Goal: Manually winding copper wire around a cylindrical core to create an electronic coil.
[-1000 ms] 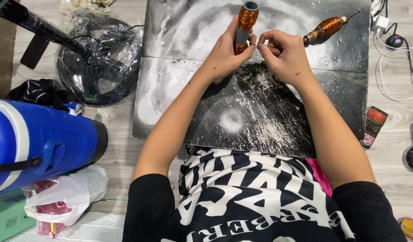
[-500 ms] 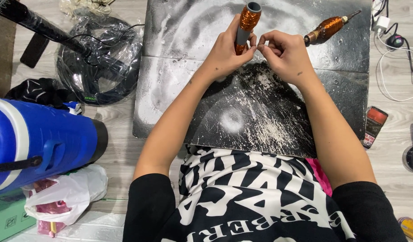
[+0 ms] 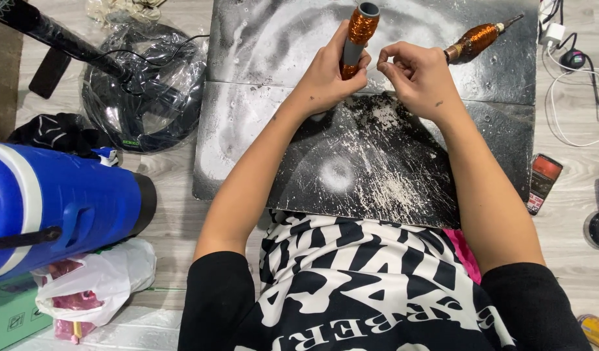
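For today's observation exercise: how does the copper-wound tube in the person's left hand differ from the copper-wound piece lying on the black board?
The held tube stands roughly upright in the left hand; the lying piece rests slanted on the black board, touched by neither hand. The held tube shows grey ends and an open top; the lying piece ends in a thin tip. Both carry shiny orange-copper winding.

pale wood floor (image 3: 182,172) with two dark paint-spattered boards (image 3: 377,162) laid edge to edge on it. an orange-wrapped tool (image 3: 475,42) lies on the far board. phone (image 3: 544,183) right, blue jug (image 3: 59,208) and white bag (image 3: 98,276) left.
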